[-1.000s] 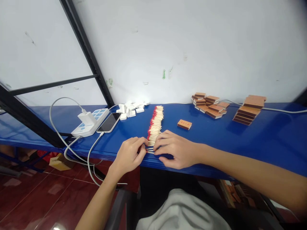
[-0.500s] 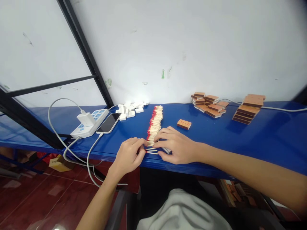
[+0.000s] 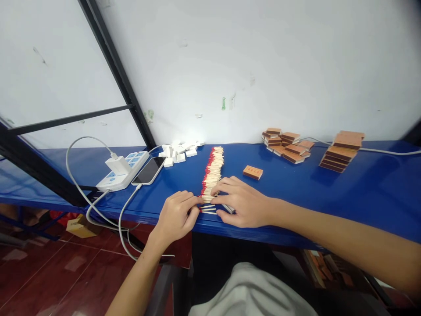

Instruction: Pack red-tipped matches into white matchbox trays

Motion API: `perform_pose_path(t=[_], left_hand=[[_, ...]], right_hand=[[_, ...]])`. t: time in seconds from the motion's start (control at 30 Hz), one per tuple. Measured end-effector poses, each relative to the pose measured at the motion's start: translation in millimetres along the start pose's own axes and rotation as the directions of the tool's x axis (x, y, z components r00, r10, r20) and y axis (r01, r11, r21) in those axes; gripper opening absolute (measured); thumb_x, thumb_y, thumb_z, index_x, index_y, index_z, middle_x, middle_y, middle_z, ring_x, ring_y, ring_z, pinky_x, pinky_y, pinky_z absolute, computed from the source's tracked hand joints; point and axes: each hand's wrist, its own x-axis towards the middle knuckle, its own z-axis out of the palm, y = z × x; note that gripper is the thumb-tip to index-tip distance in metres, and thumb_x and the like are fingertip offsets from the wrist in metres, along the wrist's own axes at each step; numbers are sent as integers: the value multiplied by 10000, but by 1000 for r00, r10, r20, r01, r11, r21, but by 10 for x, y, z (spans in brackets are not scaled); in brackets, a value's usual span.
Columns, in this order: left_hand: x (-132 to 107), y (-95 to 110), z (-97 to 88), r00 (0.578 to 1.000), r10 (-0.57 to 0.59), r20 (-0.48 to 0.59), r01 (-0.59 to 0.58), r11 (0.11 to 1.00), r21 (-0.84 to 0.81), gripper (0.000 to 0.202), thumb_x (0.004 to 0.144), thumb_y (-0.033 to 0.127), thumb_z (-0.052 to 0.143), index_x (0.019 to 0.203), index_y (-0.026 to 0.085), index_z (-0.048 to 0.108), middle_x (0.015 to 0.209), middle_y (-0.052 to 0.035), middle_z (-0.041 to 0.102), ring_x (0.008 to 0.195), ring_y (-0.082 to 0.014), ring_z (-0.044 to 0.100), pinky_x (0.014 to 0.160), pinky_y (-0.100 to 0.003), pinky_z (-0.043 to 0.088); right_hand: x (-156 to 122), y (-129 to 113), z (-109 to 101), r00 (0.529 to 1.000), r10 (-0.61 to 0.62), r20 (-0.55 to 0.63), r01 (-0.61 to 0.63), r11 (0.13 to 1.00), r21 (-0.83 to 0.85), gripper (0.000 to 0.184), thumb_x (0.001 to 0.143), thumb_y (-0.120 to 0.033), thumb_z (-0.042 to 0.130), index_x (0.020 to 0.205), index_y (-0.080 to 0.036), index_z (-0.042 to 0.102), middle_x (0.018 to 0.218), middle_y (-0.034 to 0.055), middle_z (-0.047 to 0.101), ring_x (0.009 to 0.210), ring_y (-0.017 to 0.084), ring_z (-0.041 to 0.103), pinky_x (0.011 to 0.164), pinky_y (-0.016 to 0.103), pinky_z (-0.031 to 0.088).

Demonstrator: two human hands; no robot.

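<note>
Matches (image 3: 212,173) lie crosswise in a row running from the near edge of the table (image 3: 329,188) toward the wall, red heads pointing left. Left hand (image 3: 176,217) pinches the nearest heads; right hand (image 3: 243,202), fingers uncurled, presses their tails.

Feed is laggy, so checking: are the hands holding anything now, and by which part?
A few loose matches: left hand at their red heads, right hand at their bare ends. Whether gripped or just pressed cannot be told.
</note>
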Motion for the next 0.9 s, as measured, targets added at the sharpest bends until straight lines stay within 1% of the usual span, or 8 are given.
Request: perform_pose_path(t=[0.33, 0.47, 0.7, 0.8, 0.9], left_hand=[[-1, -9, 9, 1000, -19, 17, 18, 1000, 21, 312, 933, 130, 412, 971, 179, 718, 728, -25, 658, 651, -171, 551, 650, -322, 400], [1, -2, 17, 1000, -9, 6, 8, 998, 56, 317, 929, 134, 410, 969, 181, 721, 713, -26, 670, 622, -170, 544, 641, -326, 401], [-9, 3, 26, 1000, 11, -23, -9, 995, 102, 297, 913, 124, 424, 950, 167, 715, 727, -30, 700, 627, -187, 563, 639, -338, 410], [4, 9, 11, 1000, -17, 7, 16, 995, 100, 305, 916, 127, 417, 980, 170, 712, 742, -32, 703, 635, -186, 580, 641, -335, 417], [15, 14, -3, 998, -52, 37, 48, 994, 97, 316, 916, 136, 409, 1006, 182, 708, 695, -23, 667, 613, -177, 574, 618, -321, 411]], right_hand=[[1, 1, 4, 1000, 6, 15, -6, 1000, -3, 220, 938, -271, 570, 1036, -160, 733, 1090, 102, 686, 1024, 238, 577, 921, 414, 413], [4, 2, 9, 1000, 12, 1, -12, 1000, 11, 212, 928, -263, 582, 1031, -162, 737, 1095, 98, 687, 1036, 236, 574, 908, 400, 417], [11, 7, 12, 1000, 15, -9, -15, 1000, 19, 199, 913, -252, 597, 1018, -167, 744, 1085, 96, 691, 1031, 236, 580, 908, 397, 426], [16, 9, 16, 1000, 16, -6, -16, 1000, 10, 191, 913, -248, 596, 1005, -165, 742, 1096, 98, 690, 1043, 237, 580, 912, 398, 426], [17, 16, 23, 1000, 13, -8, -13, 1000, 5, 192, 918, -249, 588, 1000, -166, 740, 1100, 98, 689, 1046, 236, 580, 904, 396, 427]])
